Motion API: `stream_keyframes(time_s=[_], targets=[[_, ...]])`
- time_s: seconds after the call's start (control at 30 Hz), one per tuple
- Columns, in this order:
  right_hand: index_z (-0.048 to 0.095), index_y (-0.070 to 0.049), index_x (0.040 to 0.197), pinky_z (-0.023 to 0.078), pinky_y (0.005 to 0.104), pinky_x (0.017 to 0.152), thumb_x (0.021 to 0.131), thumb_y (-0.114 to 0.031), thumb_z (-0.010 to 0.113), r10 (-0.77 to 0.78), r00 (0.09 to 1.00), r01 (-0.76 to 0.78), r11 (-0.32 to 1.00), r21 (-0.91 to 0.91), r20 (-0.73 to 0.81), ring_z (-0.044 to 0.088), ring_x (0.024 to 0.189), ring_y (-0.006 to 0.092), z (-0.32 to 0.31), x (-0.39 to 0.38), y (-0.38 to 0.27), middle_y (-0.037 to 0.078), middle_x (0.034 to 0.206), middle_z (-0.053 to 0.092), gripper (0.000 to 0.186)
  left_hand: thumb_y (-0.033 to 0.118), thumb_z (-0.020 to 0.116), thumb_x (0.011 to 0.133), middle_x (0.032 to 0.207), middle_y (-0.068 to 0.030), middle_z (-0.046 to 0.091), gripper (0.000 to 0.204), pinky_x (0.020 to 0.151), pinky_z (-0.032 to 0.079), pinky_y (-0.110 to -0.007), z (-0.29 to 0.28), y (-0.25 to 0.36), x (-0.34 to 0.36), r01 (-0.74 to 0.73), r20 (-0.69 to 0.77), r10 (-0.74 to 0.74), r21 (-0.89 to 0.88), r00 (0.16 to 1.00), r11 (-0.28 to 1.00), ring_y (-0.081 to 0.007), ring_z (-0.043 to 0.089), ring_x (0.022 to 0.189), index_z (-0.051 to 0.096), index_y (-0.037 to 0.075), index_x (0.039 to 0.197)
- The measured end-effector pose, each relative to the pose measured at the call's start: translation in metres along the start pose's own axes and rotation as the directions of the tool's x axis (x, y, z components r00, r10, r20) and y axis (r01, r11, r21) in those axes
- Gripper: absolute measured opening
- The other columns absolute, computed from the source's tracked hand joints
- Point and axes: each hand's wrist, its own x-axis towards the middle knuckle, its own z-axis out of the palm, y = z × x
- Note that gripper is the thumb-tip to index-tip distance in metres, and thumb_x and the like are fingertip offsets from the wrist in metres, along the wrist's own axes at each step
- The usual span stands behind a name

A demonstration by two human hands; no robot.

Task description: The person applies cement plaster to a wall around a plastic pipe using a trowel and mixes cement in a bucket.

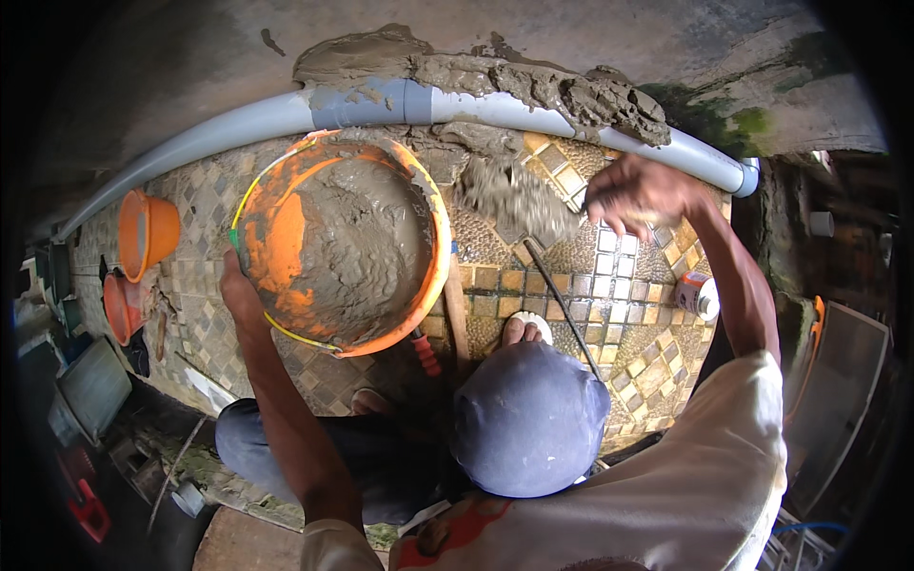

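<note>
A large orange bucket with a yellow handle is tilted so its mouth faces me, and wet grey mortar fills much of it. My left hand grips its left rim, the fingers partly hidden behind the wall. To the right of the bucket, my right hand is closed and smeared by motion. From it a mortar-covered trowel points left, also blurred, its handle mostly hidden in the hand. Behind both, a grey pipe runs along the wall base, with lumpy mortar along its top.
Patterned tiles cover the floor. A thin dark rod, a wooden strip and a red grip lie near my knees. A white bottle stands right. Orange tubs sit far left. My knee fills the near middle.
</note>
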Motion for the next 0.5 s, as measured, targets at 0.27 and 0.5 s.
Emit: stream_keyframes(time_s=[0.27,0.5], targets=[[0.07,-0.003,0.109,0.047,0.0316,0.047,0.109,-0.044,0.05,0.099,0.971,-0.175,0.916,-0.36,-0.219,0.057,0.054,0.011,-0.038,0.048,0.052,0.007,0.071,0.065,0.046,0.039,0.045,0.11,0.117,-0.0113,0.071,0.052,0.092,0.054,-0.036,-0.005,0.002,-0.008,0.044,-0.085,-0.044,0.005,0.995,0.999,-0.023,0.07,0.097,0.066,-0.005,0.126],[0.059,0.0,0.114,0.06,0.0426,0.069,0.1,-0.025,0.068,-0.282,0.838,-0.183,0.66,-0.729,-0.466,0.073,0.083,0.0348,0.034,0.006,0.154,0.018,0.103,0.071,0.03,0.041,0.044,0.11,0.121,-0.0118,0.071,0.053,0.096,0.051,-0.037,-0.003,-0.002,-0.001,0.068,-0.033,-0.07,-0.063,0.997,0.996,-0.0234,0.068,0.104,0.066,-0.004,0.128]])
